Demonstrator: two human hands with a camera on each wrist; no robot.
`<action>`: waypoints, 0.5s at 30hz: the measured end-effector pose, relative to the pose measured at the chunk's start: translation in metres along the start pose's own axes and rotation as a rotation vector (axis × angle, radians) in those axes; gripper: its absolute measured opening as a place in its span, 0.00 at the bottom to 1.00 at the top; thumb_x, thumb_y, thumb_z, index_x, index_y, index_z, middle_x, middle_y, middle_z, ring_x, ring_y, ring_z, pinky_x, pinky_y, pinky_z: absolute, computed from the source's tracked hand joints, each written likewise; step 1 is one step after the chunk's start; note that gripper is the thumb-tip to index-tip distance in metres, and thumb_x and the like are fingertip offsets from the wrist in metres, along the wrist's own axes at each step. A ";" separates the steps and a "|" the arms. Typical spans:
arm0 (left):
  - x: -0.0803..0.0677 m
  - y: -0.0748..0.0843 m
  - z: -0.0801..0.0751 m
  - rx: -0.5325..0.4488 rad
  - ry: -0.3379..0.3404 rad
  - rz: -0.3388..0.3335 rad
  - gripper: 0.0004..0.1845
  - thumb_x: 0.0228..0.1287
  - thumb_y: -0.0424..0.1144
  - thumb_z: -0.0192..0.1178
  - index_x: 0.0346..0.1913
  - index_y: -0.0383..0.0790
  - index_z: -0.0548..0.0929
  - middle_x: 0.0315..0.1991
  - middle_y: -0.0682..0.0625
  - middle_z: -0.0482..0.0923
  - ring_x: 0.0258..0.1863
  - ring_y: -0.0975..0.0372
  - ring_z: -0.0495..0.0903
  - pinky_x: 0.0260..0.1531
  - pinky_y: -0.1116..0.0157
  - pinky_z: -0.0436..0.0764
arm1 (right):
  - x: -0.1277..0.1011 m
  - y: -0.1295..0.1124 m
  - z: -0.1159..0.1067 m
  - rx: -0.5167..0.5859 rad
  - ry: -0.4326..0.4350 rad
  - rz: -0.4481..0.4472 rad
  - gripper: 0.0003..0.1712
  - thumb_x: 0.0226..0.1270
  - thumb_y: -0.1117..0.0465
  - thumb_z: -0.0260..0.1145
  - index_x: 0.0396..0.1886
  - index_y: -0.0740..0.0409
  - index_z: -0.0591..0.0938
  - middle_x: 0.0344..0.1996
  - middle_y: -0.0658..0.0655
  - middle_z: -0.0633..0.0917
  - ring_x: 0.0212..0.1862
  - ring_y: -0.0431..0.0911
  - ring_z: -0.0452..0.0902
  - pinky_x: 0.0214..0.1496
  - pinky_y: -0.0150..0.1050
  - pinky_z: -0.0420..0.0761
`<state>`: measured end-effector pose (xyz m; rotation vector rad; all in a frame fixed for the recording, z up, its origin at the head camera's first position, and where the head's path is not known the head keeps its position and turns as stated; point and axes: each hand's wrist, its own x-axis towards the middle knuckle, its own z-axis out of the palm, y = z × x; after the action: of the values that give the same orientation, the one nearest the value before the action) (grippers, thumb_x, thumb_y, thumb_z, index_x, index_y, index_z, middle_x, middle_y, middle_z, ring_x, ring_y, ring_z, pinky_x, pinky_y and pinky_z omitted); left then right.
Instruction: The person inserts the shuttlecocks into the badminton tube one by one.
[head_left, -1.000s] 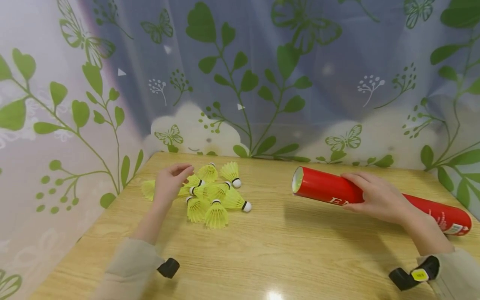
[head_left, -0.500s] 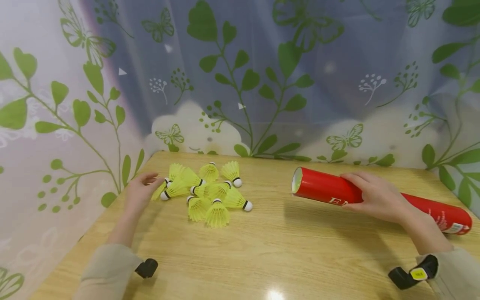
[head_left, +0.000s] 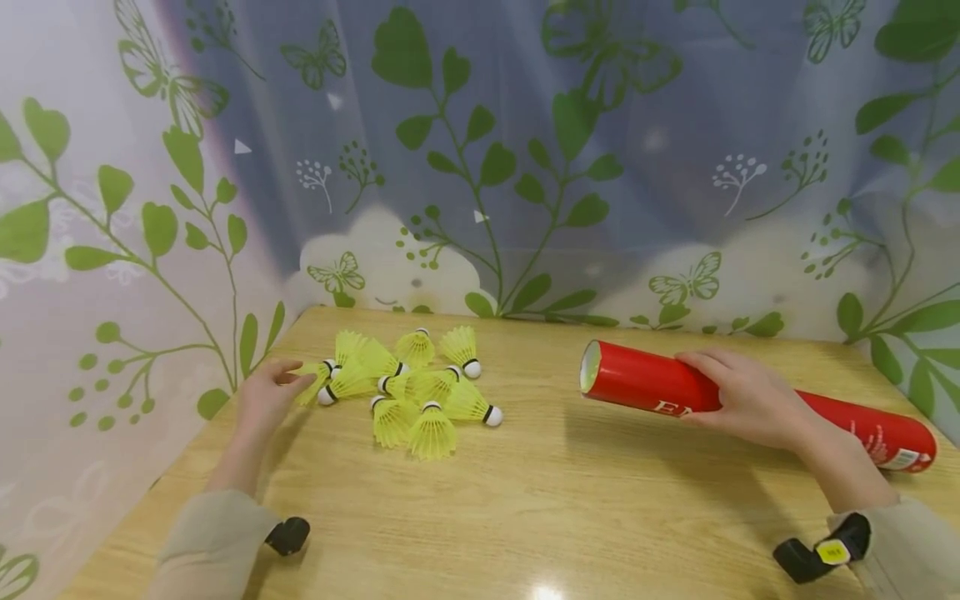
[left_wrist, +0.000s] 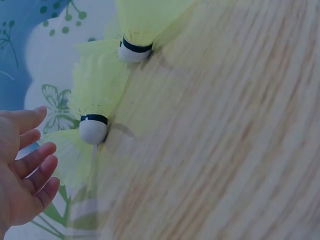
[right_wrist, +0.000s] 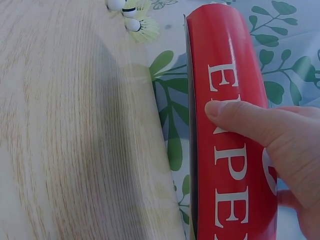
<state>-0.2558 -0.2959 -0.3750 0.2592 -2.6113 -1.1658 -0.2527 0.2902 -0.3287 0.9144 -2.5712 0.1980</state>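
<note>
A pile of several yellow shuttlecocks [head_left: 420, 392] lies at the back left of the wooden table [head_left: 525, 517]. My left hand [head_left: 288, 383] rests on the table just left of the pile, fingers relaxed and its fingertips at the skirt of the nearest shuttlecock [head_left: 330, 387]. In the left wrist view the hand [left_wrist: 30, 165] is open beside that shuttlecock [left_wrist: 92, 127], holding nothing. My right hand [head_left: 742, 400] grips a long red tube [head_left: 637, 379] lying on its side, its open end toward the pile. The right wrist view shows my thumb [right_wrist: 240, 117] across the tube [right_wrist: 235, 60].
A curtain printed with green leaves and butterflies [head_left: 480, 167] encloses the table at the back and on both sides. Bare wood lies between the pile and the tube and along the near edge. Black wrist camera mounts [head_left: 817, 554] sit on both sleeves.
My left hand has drawn back from over the pile to its left side, and two shuttlecocks now lie spread out to the left. The right hand and the tube have hardly moved.
</note>
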 end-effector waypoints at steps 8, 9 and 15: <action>0.004 -0.006 0.006 0.026 0.000 -0.011 0.22 0.65 0.40 0.57 0.55 0.26 0.73 0.47 0.31 0.75 0.43 0.46 0.75 0.34 0.62 0.76 | -0.002 -0.002 0.002 0.005 -0.015 0.002 0.44 0.36 0.52 0.80 0.56 0.61 0.74 0.46 0.61 0.79 0.45 0.56 0.75 0.42 0.55 0.76; 0.005 -0.006 0.007 0.021 0.009 -0.017 0.22 0.65 0.39 0.57 0.55 0.26 0.74 0.47 0.31 0.76 0.43 0.47 0.75 0.35 0.62 0.76 | -0.002 -0.002 0.002 0.006 -0.019 0.004 0.44 0.37 0.52 0.80 0.56 0.61 0.74 0.47 0.61 0.79 0.45 0.56 0.75 0.42 0.55 0.76; 0.006 -0.004 0.007 -0.003 0.077 -0.056 0.20 0.65 0.38 0.55 0.54 0.26 0.74 0.48 0.31 0.75 0.46 0.45 0.74 0.44 0.55 0.75 | 0.000 -0.002 0.000 0.015 -0.040 0.016 0.44 0.39 0.52 0.79 0.57 0.61 0.73 0.48 0.61 0.78 0.46 0.57 0.74 0.45 0.55 0.75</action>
<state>-0.2635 -0.2956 -0.3813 0.3708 -2.5506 -1.1546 -0.2515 0.2884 -0.3283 0.9120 -2.6181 0.2065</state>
